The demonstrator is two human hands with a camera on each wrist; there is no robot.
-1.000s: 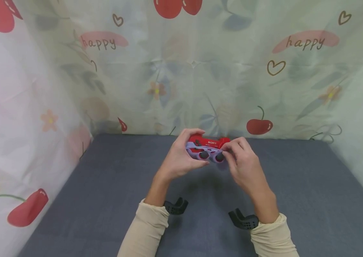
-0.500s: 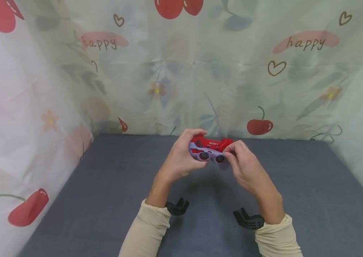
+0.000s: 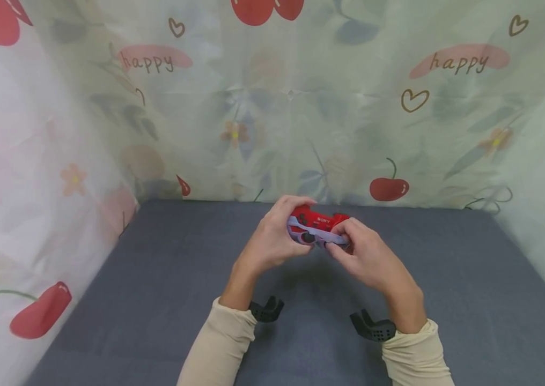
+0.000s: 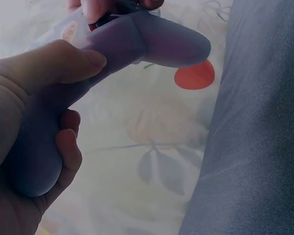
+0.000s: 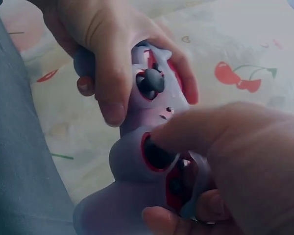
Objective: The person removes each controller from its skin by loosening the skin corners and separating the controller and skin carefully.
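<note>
Red controller (image 3: 314, 217): long axis crosswise, slightly slanted, thumbsticks (image 5: 153, 81) nearside.

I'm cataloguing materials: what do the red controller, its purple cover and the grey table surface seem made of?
Red controller: probably hard, smooth plastic, from its moulded shape.
Purple cover: likely silicone or soft rubber, matte, slightly translucent; its edge bows outward by the right hand.
Grey table surface: apparently matte woven cloth, given its fine grain.

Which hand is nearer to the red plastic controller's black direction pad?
The left hand: it grips the controller beside the pad; the right hand is toward the opposite end.
</note>
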